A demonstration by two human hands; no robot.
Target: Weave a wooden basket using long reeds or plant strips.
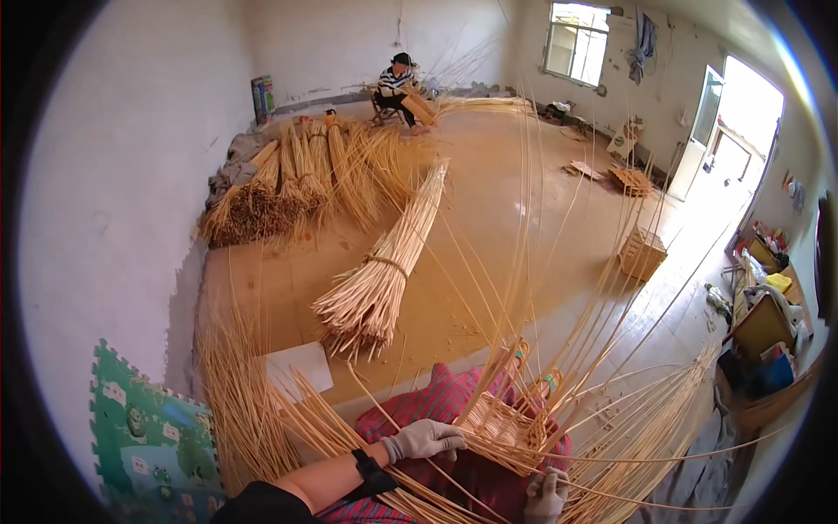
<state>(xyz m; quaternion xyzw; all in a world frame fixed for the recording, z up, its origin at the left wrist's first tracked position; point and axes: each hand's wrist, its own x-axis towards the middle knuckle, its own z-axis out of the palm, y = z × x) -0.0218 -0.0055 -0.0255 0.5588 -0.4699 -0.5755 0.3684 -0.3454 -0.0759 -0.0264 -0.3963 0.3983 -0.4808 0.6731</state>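
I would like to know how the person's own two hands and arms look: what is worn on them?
The left hand wears a pale grey glove. Above it is a black, watch-like wristband, then a black sleeve higher up. The right hand wears a similar pale glove; its sleeve is not visible.

Bright white daylight is pouring in through the doorway [748, 98] and the window [576, 42], and the doorway is glowing so hard that the outside is nearly washing out. The floor [694, 253] is shining white beside it. The left wall [109, 218] is looking greyer and dimmer. The round lens is bending the walls near the rim, and black is filling the corners. The far person [397, 83] is looking small and a bit fuzzy
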